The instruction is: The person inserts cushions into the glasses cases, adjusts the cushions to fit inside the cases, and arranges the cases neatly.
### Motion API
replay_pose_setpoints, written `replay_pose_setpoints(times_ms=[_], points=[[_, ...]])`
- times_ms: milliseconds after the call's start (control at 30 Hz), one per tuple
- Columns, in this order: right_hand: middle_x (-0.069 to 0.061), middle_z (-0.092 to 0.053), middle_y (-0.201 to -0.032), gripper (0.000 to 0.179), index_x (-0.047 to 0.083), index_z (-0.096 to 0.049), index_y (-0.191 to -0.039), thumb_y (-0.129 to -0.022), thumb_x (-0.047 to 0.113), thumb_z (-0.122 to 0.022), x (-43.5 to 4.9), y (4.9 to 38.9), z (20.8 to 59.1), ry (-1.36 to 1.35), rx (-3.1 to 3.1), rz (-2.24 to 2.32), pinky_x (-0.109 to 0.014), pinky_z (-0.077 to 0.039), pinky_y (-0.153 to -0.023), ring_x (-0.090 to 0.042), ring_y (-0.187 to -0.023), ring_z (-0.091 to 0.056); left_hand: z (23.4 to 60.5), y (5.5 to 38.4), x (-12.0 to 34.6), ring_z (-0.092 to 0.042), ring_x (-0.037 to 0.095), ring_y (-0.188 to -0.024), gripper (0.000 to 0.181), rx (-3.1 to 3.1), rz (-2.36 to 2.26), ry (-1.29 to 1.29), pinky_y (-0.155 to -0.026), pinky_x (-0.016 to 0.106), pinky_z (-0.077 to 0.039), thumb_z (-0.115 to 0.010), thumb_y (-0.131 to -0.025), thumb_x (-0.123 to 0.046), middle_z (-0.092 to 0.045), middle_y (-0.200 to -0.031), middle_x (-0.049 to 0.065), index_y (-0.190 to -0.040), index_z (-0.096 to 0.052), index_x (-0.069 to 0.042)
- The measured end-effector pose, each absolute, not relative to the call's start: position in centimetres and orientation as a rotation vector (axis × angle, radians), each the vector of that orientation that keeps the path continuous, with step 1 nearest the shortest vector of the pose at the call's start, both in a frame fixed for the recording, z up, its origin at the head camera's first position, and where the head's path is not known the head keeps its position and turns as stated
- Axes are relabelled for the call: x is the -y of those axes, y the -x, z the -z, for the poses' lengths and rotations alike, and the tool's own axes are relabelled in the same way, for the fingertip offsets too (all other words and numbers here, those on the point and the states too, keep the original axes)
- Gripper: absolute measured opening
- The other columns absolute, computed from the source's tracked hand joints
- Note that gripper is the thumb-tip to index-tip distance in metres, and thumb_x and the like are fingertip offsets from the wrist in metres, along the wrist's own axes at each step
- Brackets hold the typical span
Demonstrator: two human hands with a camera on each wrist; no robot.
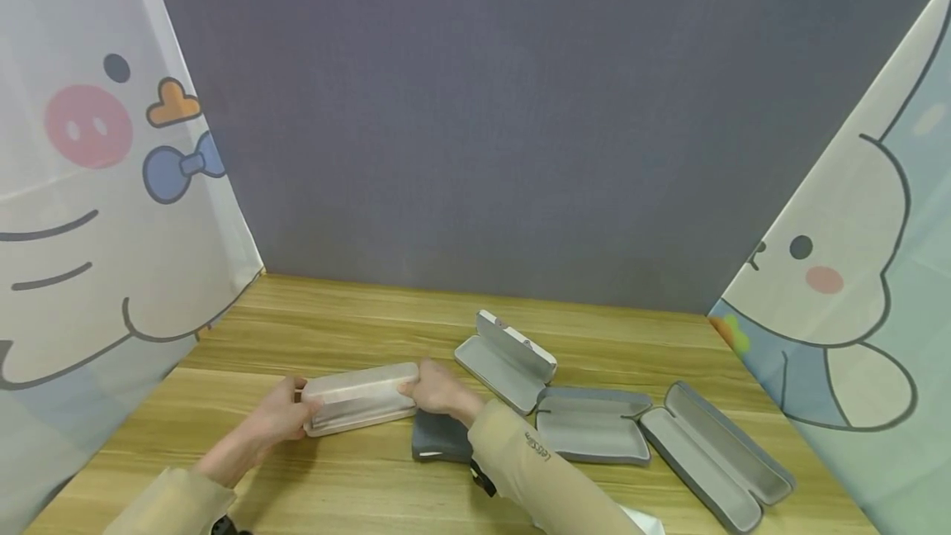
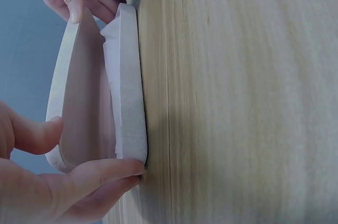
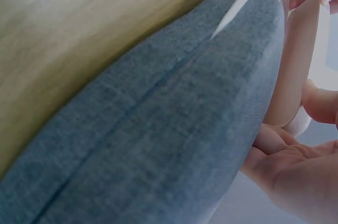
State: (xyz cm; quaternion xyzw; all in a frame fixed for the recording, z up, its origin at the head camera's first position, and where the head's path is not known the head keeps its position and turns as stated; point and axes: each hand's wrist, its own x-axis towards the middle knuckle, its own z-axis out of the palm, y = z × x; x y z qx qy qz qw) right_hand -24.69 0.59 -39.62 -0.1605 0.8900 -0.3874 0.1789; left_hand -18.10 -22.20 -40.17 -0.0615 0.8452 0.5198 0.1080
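A pale glasses case (image 1: 361, 397) lies on the wooden table with its lid partly raised. In the left wrist view a light cloth (image 2: 112, 65) shows inside it. My left hand (image 1: 278, 413) grips its left end, thumb on the lid and fingers against the base. At the opposite end my right hand (image 1: 438, 389) pinches the lid's edge with the thumb. Beneath my right wrist is a closed blue-grey glasses case (image 1: 440, 436); a white strip (image 3: 232, 15) pokes out of its seam.
Three glasses cases stand open to the right: a white case with a patterned lid (image 1: 513, 362), a grey case (image 1: 592, 425) and a longer grey case (image 1: 716, 461). Something white (image 1: 645, 520) shows beside my right sleeve. A dark grey panel (image 1: 475, 122) rises behind the table (image 1: 349, 485).
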Motion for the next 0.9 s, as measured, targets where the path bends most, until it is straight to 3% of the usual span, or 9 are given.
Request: replay_pose_setpoints(times_ms=[100, 467, 900], points=[[-0.011, -0.053, -0.088, 0.037, -0.009, -0.052, -0.115, -0.094, 0.021, -0.06, -0.6, 24.6, 39.6, 0.458, -2.541, 1.088, -0.03, -0.038, -0.063, -0.022, -0.073, -0.047, 40.2, 18.1, 22.2, -0.048, 0.05, -0.115, 0.062, -2.483, -1.529, 0.176, -0.085, 0.051, -0.051, -0.043, -0.099, -0.007, -0.029, -0.131, 0.048, -0.135, -0.006, 0.026], [-0.014, -0.056, -0.098, 0.044, -0.01, -0.05, -0.119, -0.093, 0.022, -0.062, -0.5, 24.1, 39.7, 0.438, -2.583, 1.08, -0.037, -0.043, -0.072, -0.025, -0.083, -0.049, 40.5, 18.0, 22.0, -0.048, 0.05, -0.115, 0.059, -2.495, -1.547, 0.162, -0.086, 0.051, -0.051, -0.042, -0.098, -0.003, -0.029, -0.13, 0.048, -0.134, -0.007, 0.027], [-0.021, -0.065, -0.107, 0.044, -0.007, -0.052, -0.12, -0.088, 0.02, -0.066, -0.2, 23.6, 40.6, 0.513, -2.747, 0.947, -0.041, -0.051, -0.078, -0.025, -0.086, -0.059, 40.8, 17.5, 21.1, -0.052, 0.046, -0.11, 0.058, -2.718, -1.322, 0.206, -0.077, 0.035, -0.052, -0.052, -0.095, -0.002, -0.034, -0.13, 0.048, -0.133, -0.019, 0.026]])
